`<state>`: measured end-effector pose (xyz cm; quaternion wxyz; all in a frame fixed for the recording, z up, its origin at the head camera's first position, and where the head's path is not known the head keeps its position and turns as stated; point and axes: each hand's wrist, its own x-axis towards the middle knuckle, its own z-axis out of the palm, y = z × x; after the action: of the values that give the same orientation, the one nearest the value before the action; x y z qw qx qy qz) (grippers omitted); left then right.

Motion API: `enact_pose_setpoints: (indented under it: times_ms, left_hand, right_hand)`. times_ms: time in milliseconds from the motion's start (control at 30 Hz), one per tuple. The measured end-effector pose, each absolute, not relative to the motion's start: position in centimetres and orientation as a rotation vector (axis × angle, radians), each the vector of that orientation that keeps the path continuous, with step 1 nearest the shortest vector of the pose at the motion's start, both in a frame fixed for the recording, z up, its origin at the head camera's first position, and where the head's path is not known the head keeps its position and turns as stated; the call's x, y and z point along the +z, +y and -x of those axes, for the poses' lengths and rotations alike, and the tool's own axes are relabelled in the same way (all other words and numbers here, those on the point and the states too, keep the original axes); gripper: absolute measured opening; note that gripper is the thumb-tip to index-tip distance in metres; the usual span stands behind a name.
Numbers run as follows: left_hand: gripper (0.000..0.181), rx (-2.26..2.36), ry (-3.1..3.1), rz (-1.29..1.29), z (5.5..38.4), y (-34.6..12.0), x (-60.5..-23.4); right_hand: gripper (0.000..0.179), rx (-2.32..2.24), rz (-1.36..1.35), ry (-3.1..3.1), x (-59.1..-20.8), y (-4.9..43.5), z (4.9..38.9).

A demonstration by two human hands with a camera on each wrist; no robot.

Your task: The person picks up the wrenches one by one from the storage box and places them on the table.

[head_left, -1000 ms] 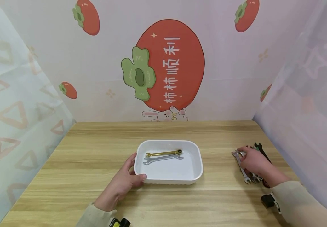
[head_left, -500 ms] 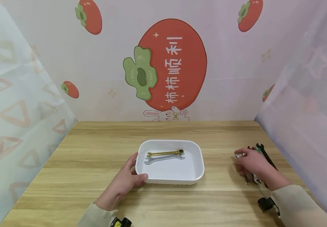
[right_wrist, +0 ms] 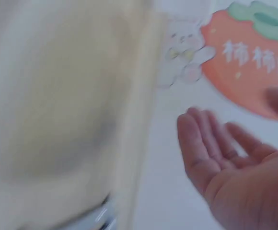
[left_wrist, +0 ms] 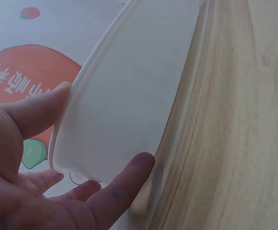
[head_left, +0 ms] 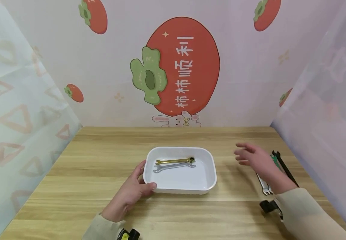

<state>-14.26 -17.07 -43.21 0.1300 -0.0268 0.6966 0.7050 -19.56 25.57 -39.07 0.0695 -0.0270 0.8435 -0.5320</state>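
My left hand [head_left: 131,191] holds the left end of a white rectangular dish [head_left: 185,182], thumb at the rim and fingers against the outer wall, as the left wrist view shows. Inside the dish lie a gold combination wrench [head_left: 173,161] and a silver open-end wrench [head_left: 176,166], side by side. Right of the dish, my right hand [head_left: 258,161] hovers above the table with loosely bent fingers; nothing shows in it. Beneath and beside that hand are silver wrenches [head_left: 264,186], a green wrench [head_left: 276,162] and a black wrench [head_left: 285,169], partly hidden by the hand and wrist.
The wooden table [head_left: 107,143] ends at a printed backdrop [head_left: 239,83] with persimmon drawings. Fabric walls stand at left and right. Bare wood lies between the dish and the wrenches. The right wrist view is blurred, with a silver wrench [right_wrist: 93,220] at its lower edge.
My right hand has lifted off the wrench pile and moved left and away, its fingers now spread more loosely. The left hand and the dish have stayed put.
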Motion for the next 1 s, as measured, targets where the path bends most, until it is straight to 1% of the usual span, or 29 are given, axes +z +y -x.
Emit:
enact_pose_setpoints:
  times_ms: [133, 233, 333, 533, 700, 867, 1000]
  left_hand:
    - [0.098, 2.032, 2.038, 0.098, 14.3, -17.1, -43.0]
    - [0.098, 2.006, 2.055, 0.108, 14.4, -17.1, -42.8]
    - [0.099, 1.978, 2.084, 0.099, 14.5, -17.1, -42.6]
    - [0.098, 1.917, 2.136, 0.066, 14.7, -17.3, -42.4]
    - [0.098, 1.919, 2.112, 0.067, 14.6, -17.3, -42.5]
    - [0.1, 1.928, 2.109, 0.075, 14.6, -17.3, -42.5]
    - [0.101, 1.921, 2.124, 0.075, 14.6, -17.2, -42.5]
  right_hand:
    - [0.061, -1.887, 0.378, 2.304, -37.4, 21.7, 21.0]
    - [0.061, -1.954, 0.557, 2.08, -37.0, 18.5, 22.0]
    - [0.061, -1.9, 0.634, 1.956, -37.2, 15.5, 22.8]
    - [0.061, -1.678, 0.665, 1.934, -38.7, 10.8, 23.9]
    - [0.062, -1.503, 0.645, 1.995, -39.7, 9.2, 24.2]
    - [0.065, -1.398, 0.663, 2.05, -40.6, 9.1, 24.5]
    - [0.062, -1.23, 0.725, 2.235, -40.9, 9.3, 24.4]
